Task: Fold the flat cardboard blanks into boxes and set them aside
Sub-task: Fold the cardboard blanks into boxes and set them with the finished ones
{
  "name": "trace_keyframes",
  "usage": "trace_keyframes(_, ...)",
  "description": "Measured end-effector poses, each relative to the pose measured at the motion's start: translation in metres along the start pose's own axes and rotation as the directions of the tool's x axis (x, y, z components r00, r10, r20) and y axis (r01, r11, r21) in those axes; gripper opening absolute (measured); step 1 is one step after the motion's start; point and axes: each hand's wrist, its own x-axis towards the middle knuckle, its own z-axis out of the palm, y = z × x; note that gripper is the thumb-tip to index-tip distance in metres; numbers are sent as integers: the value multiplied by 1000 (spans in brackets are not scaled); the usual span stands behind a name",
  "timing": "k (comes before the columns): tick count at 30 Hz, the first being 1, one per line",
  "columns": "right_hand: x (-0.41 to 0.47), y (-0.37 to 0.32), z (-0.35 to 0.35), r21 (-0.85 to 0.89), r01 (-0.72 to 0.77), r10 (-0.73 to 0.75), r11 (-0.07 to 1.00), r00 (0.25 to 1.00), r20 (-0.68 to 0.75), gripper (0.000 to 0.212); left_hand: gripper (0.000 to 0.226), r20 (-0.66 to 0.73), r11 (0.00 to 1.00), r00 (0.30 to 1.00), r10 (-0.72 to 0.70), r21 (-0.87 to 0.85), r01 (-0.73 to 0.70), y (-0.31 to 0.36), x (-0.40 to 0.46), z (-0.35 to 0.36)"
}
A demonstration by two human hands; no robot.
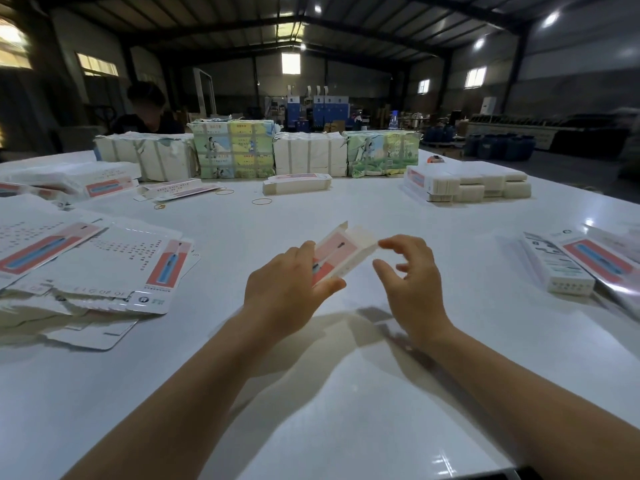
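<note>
Left hand (291,282) grips the half-formed box (341,252), its long axis running up-right toward the empty, loosely curled right hand (410,275) just beside its open end.

Warehouse: steel-truss roof (311,26), bundled carton stacks (311,155), blue drums (498,145).

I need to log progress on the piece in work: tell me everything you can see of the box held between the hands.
The box is a small, slim carton of thin white cardboard with a pink panel printed with a dark, pen-like item. It is half formed, raised above the white table and tilted, far end up to the right, where an end flap stands open. The left hand grips its near end, thumb beneath. The right hand has curled fingers at the far end; contact is unclear.
</note>
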Motion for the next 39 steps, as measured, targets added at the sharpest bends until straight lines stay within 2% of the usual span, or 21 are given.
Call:
trace_keyframes(3, 3, 1, -3, -7, -92, 92, 996, 996, 16, 16, 56, -7, 1000, 1000, 25, 17, -25, 5, -2, 1)
trace_keyframes(6, 0, -2, -2, -60, -48, 51, 997, 998, 41, 23, 59, -6, 999, 999, 41, 2, -41, 7, -4, 3)
trace_keyframes(8, -2, -5, 0, -34, 7, -4, 999, 997, 76, 24, 62, -11, 998, 998, 55, -12, -56, 8, -4, 3)
trace_keyframes(14, -4, -8, -3, 44, -14, 4, 999, 977, 215, 28, 63, 14, 996, 997, 79, -38, -78, 5, -4, 4)
trace_keyframes(16, -4, -10, -2, 98, -47, 24, 994, 974, 224, 36, 62, 37, 994, 995, 89, -59, -87, 3, -4, 4)
trace_keyframes(20, -5, -11, -6, 316, -200, 109, 927, 952, 285, 53, 65, 81, 993, 991, 109, -44, -106, 4, -4, 6)
trace_keyframes(25, -11, -14, -1, 108, -83, 53, 991, 967, 251, 62, 64, 67, 995, 994, 86, -63, -82, 3, -4, 6)
trace_keyframes(32, -17, -16, 3, 63, -73, 53, 995, 961, 272, 57, 62, 56, 995, 994, 95, -13, -94, 4, -5, 6)
trace_keyframes(35, -13, -15, 1, 101, -82, 53, 991, 963, 265, 60, 60, 52, 995, 994, 95, -28, -93, 2, -6, 4)
trace_keyframes(37, -7, -13, -1, 177, -178, 138, 968, 966, 217, 67, 55, 39, 994, 994, 98, -49, -96, 3, -6, 2)
trace_keyframes(38, -3, -12, -3, 263, -292, 236, 920, 945, 226, 72, 53, 33, 994, 994, 103, -49, -101, 4, -6, 1)
trace_keyframes(39, 1, -13, -5, 400, -443, 347, 802, 891, 292, 75, 53, 30, 993, 993, 110, -40, -109, 6, -6, 2)
